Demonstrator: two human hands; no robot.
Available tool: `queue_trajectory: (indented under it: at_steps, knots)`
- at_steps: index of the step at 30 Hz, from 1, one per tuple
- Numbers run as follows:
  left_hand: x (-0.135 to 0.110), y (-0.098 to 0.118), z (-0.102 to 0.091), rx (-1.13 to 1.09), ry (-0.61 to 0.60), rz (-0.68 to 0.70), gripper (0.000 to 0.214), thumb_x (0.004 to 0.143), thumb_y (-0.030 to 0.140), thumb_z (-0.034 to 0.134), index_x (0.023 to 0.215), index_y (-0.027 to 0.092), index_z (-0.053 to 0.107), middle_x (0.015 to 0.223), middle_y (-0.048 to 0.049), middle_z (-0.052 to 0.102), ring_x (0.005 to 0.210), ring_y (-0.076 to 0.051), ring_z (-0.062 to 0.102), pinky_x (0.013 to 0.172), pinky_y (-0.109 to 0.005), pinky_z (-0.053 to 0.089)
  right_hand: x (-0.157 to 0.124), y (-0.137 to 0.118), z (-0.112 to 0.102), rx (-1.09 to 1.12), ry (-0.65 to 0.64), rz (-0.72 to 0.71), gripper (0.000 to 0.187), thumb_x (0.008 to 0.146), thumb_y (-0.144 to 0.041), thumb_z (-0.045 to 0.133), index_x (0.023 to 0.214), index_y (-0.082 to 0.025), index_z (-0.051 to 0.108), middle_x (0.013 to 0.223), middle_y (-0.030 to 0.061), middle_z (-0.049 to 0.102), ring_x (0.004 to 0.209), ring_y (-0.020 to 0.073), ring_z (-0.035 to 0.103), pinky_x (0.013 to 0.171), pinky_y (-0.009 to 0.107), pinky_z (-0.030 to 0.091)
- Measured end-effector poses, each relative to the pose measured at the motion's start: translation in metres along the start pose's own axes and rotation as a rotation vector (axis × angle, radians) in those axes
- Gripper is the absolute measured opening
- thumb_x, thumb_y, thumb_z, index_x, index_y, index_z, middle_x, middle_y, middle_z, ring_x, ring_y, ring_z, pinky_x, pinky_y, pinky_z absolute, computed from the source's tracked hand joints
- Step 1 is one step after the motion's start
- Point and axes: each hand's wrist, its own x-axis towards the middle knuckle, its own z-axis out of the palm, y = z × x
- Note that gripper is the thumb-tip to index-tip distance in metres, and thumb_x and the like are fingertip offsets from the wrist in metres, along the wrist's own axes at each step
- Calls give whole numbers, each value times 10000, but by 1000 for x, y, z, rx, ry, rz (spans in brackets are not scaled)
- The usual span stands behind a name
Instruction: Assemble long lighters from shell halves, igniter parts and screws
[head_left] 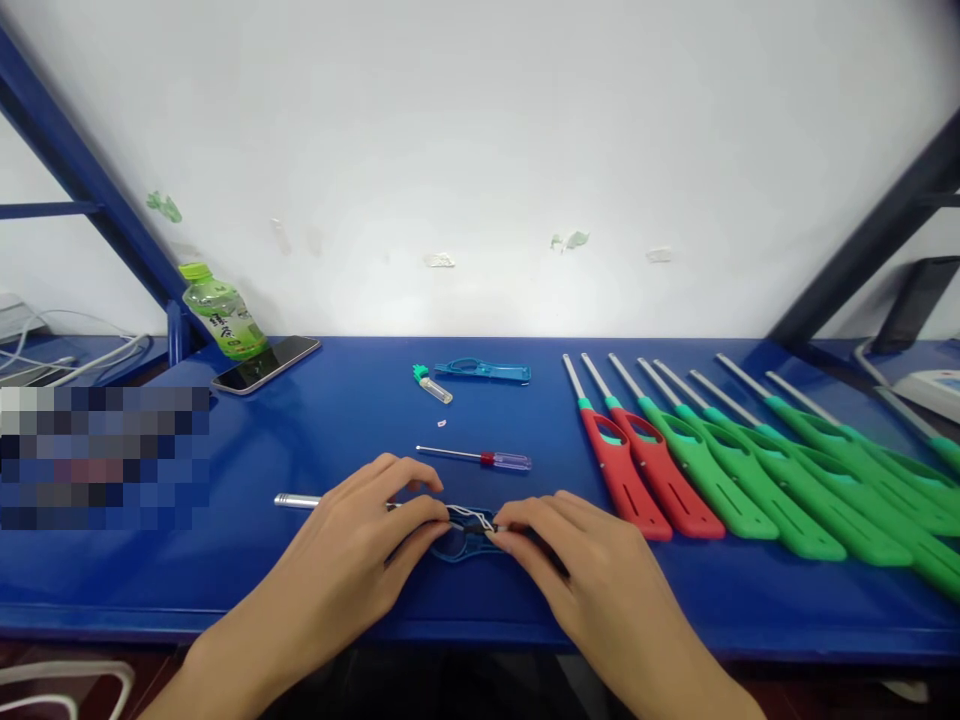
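Note:
A translucent blue lighter half-shell (452,546) lies near the table's front edge, opened up, with white wires (471,513) and a small black part (474,528) showing in it. My left hand (375,530) pinches the wire side of these inner parts between thumb and fingers. From the other side my right hand (574,545) has thumb and forefinger closed at the black part's right end; the fingers cover the exact grip. Left of my left hand a silver lighter tube (296,501) sticks out. Just beyond the hands lies a screwdriver (491,459) with a red and purple handle.
Farther back lie another blue half-shell (487,372), a clear fuel tank with green top (433,384) and a tiny pale piece (442,423). Red lighters (630,480) and several green lighters (720,480) line the right. A phone (268,364) and bottle (225,315) stand back left.

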Motion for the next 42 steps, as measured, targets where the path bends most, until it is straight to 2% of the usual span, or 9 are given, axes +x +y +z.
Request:
queue_trajectory:
  at_steps: [5, 16, 25, 38, 42]
  knots:
    - [0, -2, 4, 17, -25, -4, 137, 1134, 166, 511, 1091, 200, 636, 1101, -31, 656, 921, -191, 596, 818, -354, 483, 1, -1, -1, 8, 3, 13, 140, 1123, -294, 556, 1088, -266, 689, 968, 0, 784, 844, 203, 719, 780, 306, 523]
    - [5, 1, 3, 90, -6, 14, 183, 1168, 240, 438, 1074, 217, 594, 1013, -9, 673, 864, -198, 607, 776, -343, 494, 0, 1, 3, 44, 35, 9, 140, 1133, -333, 545, 1090, -290, 671, 950, -28, 769, 816, 184, 709, 778, 301, 495]
    - [0, -2, 6, 25, -7, -83, 176, 1180, 291, 412, 1089, 245, 555, 998, 15, 663, 870, -181, 637, 771, -316, 503, 0, 3, 3, 40, 53, -7, 109, 1124, -314, 567, 1084, -296, 667, 944, -49, 761, 797, 172, 701, 745, 303, 478]
    - [-1, -1, 7, -12, 56, -179, 134, 1164, 304, 458, 1085, 260, 557, 962, 32, 637, 809, -152, 669, 725, -279, 518, 0, 2, 2, 58, 50, -9, 82, 1092, -253, 622, 1071, -283, 696, 996, -34, 790, 851, 191, 720, 802, 323, 518]
    - [-1, -2, 9, -4, 53, -168, 141, 1164, 300, 455, 1087, 253, 563, 971, 20, 635, 826, -162, 673, 737, -295, 529, 0, 3, 2, 62, 28, -15, 94, 1093, -236, 617, 1088, -283, 698, 1026, -31, 791, 881, 189, 723, 838, 323, 528]
